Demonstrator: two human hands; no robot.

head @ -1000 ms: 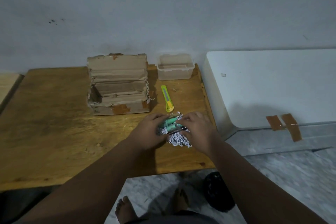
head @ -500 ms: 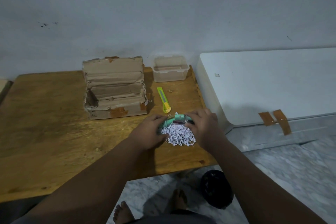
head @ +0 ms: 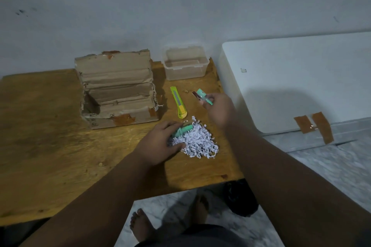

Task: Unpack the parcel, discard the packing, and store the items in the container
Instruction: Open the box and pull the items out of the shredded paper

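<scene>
Clear plastic, lid off and empty as far as you can see, the container (head: 185,64) sits at the far edge of the wooden table (head: 50,136), against the wall. It lies up and a little to the left of your right hand (head: 218,109), with only bare tabletop between them. That gap is what the coming move turns on.

Your right hand is raised above the table, fingers pinched shut on a small bundle of mint-green items (head: 202,97) with something dark red among them; what they are is too blurred to tell. The bundle's long axis runs from the fingers up and left, pointing roughly at the container. This hand is clearly the nearer one, so it looks set to make the drop.

Your left hand (head: 160,144) lies low on the near side, fingers curled over a second green item (head: 183,130) at the left edge of the pile of shredded white paper (head: 197,142). Whether it grips or merely covers it, you cannot tell.

The yellow-green box cutter (head: 177,104) lies lengthwise between the opened cardboard parcel (head: 116,88) and your right hand, just left of the likely path.
</scene>
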